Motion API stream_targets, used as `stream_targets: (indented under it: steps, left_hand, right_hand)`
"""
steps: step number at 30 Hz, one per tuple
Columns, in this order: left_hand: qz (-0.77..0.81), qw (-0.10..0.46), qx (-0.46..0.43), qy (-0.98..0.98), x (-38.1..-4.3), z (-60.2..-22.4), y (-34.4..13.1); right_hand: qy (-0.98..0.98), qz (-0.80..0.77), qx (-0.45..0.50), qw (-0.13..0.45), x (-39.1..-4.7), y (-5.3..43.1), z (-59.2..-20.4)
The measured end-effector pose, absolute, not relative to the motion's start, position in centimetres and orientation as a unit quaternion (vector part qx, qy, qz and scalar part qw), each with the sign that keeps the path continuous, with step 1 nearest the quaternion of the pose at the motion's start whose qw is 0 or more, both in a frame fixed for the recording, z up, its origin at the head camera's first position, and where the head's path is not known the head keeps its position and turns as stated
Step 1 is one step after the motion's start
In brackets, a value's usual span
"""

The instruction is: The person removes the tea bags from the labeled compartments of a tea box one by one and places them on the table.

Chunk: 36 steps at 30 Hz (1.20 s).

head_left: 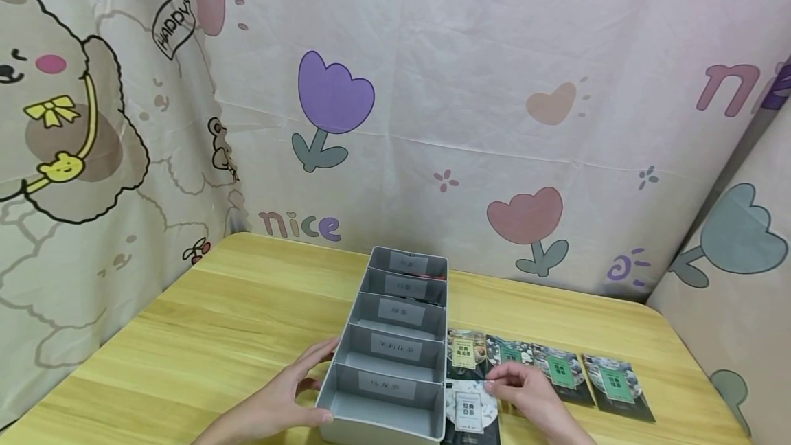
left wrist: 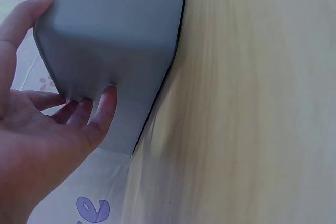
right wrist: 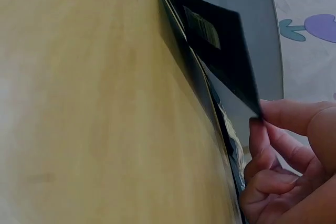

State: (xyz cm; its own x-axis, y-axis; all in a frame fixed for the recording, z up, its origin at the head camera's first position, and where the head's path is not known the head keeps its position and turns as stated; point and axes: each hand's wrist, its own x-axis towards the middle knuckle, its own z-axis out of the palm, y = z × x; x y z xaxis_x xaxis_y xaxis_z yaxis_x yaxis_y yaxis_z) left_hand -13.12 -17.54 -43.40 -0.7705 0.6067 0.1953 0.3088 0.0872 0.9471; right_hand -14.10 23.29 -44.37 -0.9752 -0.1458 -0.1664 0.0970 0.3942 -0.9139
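Observation:
A grey divided storage box (head_left: 382, 424) stands lengthwise on the table, its compartments marked with white labels. At its near left corner my left hand (head_left: 287, 390) rests on it, fingertips touching the side wall and thumb at the rim. In the left wrist view, the left hand (left wrist: 58, 124) spreads its slightly bent fingers against that wall. My right hand (head_left: 525, 390) pinches the upper right corner of a black-and-white tea packet (head_left: 467, 409) beside the box. The right wrist view shows this packet (right wrist: 231, 51) tilted up, held between thumb and finger of the right hand (right wrist: 289, 166).
To the box's right lie a yellow-labelled tea packet (head_left: 465, 356) and three green-labelled packets, including one at the far right (head_left: 618, 386). Red and dark edges show in the box's far compartments. A printed curtain (head_left: 395, 88) hangs behind the wooden table (head_left: 247, 301).

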Motion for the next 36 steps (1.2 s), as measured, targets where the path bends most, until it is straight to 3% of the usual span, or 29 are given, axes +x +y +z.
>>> stream_targets:
  steps: [10, 36]
  left_hand:
    - [0.597, 0.12, 0.321, 0.725, -13.1, -43.4, -17.5]
    - [0.595, 0.119, 0.32, 0.727, -13.2, -43.5, -17.5]
  right_hand:
    - [0.878, -0.477, 0.031, 0.034, -14.1, 22.4, -43.9]
    - [0.883, -0.468, 0.032, 0.036, -14.2, 22.5, -43.4]
